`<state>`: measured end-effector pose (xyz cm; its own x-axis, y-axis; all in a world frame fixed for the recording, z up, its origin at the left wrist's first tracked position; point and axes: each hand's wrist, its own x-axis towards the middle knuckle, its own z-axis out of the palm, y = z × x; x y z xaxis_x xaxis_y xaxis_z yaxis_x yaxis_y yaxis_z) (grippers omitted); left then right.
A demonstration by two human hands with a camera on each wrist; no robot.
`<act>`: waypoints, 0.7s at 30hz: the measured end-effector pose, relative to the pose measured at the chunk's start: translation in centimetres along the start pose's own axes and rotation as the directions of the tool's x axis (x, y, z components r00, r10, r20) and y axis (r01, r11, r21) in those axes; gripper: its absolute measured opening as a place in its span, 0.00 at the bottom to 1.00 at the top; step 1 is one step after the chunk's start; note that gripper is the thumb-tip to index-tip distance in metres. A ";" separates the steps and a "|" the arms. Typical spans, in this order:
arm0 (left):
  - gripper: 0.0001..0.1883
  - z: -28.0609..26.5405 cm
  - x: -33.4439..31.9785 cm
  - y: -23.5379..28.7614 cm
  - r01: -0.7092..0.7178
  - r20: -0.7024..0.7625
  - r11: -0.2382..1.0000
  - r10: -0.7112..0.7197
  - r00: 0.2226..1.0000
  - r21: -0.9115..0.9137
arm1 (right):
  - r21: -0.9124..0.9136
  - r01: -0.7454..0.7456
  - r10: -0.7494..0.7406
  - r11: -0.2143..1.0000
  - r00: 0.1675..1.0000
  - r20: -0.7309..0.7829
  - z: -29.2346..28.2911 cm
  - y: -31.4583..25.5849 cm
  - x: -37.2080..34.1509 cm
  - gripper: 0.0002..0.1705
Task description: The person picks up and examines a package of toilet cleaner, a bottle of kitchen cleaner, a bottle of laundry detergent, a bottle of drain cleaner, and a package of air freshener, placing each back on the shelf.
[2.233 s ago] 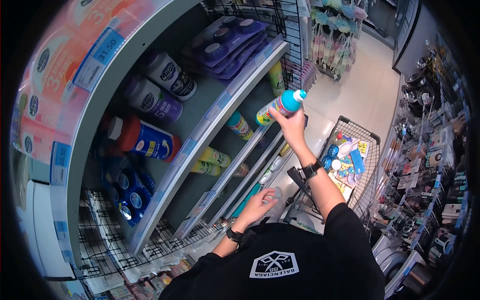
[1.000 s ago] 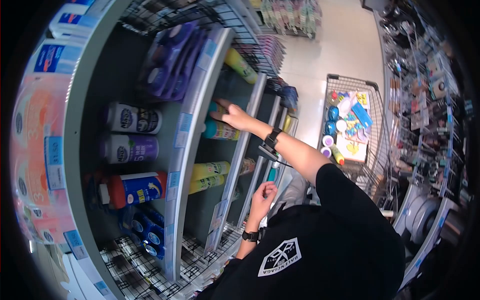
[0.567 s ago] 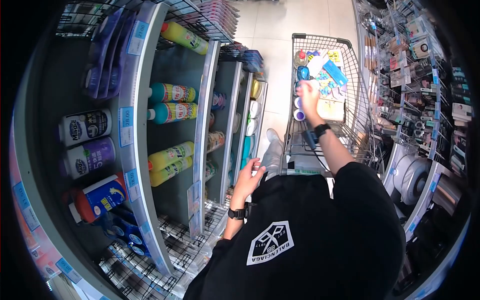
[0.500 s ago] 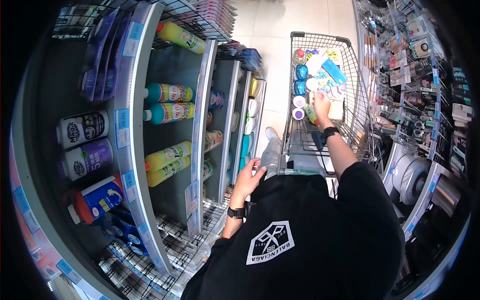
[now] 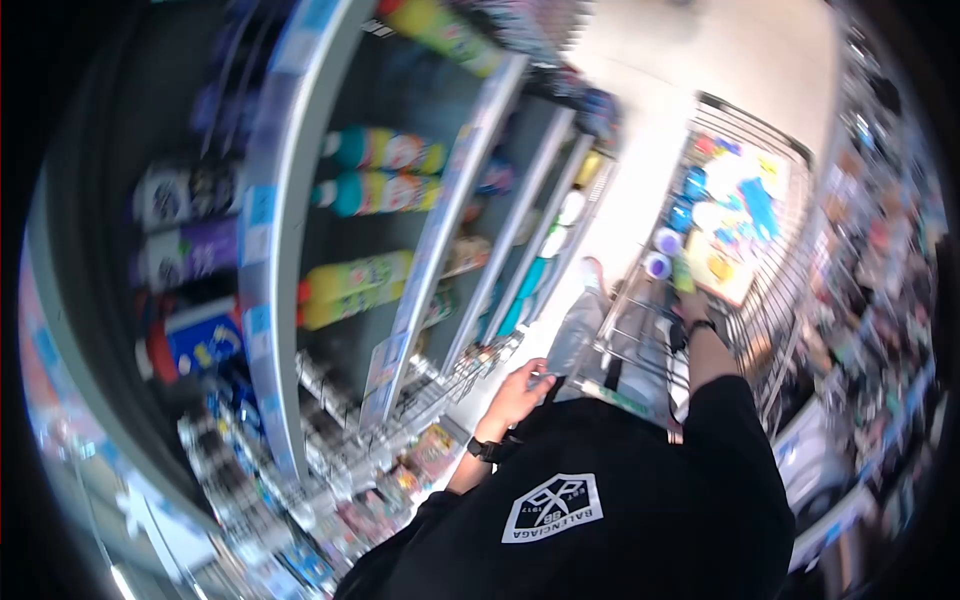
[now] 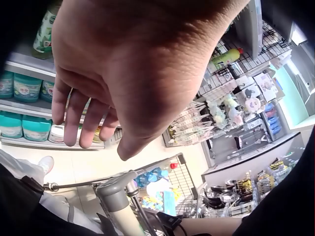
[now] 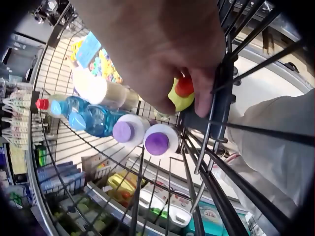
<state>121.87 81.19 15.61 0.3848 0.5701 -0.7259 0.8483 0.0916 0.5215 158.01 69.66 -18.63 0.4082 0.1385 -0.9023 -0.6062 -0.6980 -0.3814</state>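
Observation:
In the right wrist view my right hand (image 7: 162,49) is down inside the wire shopping cart (image 5: 775,140). Its thumb and fingers close around the top of a yellow-green bottle (image 7: 180,102) with a red cap. Most of that bottle is hidden by the hand. Two white bottles with purple caps (image 7: 157,143) stand beside it, and blue bottles (image 7: 93,120) lie further along. Low in front of my body, my left hand (image 5: 513,398) hangs with loosely bent fingers and holds nothing. The left wrist view shows it over the cart's grey handle end (image 6: 114,189).
To the left, shelves hold teal-capped bottles (image 5: 388,193), yellow bottles (image 5: 355,290) and purple-labelled containers (image 5: 190,255). A packed display (image 5: 880,270) lines the right side. Pale floor (image 5: 635,120) runs between shelf and cart. The cart also carries a blue packet (image 5: 760,208).
My right hand earlier held a teal-topped bottle, set it among its like on the shelf, then moved to the cart and took hold of the yellow-green bottle. The head view has swung.

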 end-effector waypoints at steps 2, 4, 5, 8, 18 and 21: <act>0.24 0.9 -1.2 -1.0 0.033 -0.060 0.999 -0.035 0.998 -0.042 | -0.060 -0.037 0.038 0.998 0.999 0.012 0.9 1.6 3.0 0.28; 0.24 1.5 -1.6 -2.3 0.030 -0.103 0.998 -0.034 0.994 -0.046 | -0.101 0.016 -0.024 0.995 0.997 -0.079 2.1 0.3 2.0 0.26; 0.24 1.5 -2.1 -1.8 0.067 -0.110 0.995 -0.075 0.991 -0.078 | -0.128 -0.014 0.001 0.992 0.995 -0.102 2.2 0.4 2.3 0.25; 0.24 2.5 -2.7 -2.9 0.137 -0.088 0.983 -0.148 0.985 -0.123 | -0.133 0.097 -0.103 0.986 0.994 -0.038 2.8 1.1 2.8 0.26; 0.24 4.1 -5.4 -6.2 0.052 -0.096 0.982 -0.070 0.993 -0.181 | -0.588 0.103 -0.234 0.802 0.961 -0.150 1.7 -2.3 -0.6 0.45; 0.24 4.6 -7.4 -7.8 -0.007 -0.150 0.975 -0.027 0.988 -0.220 | -0.676 0.284 -0.465 0.680 0.880 -0.098 0.2 -2.2 -4.2 0.41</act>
<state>114.07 72.50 14.80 0.3032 0.6834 -0.6641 0.7447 0.2650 0.6126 157.50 70.75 -13.99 0.7082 0.3775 -0.5966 0.1657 -0.9103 -0.3794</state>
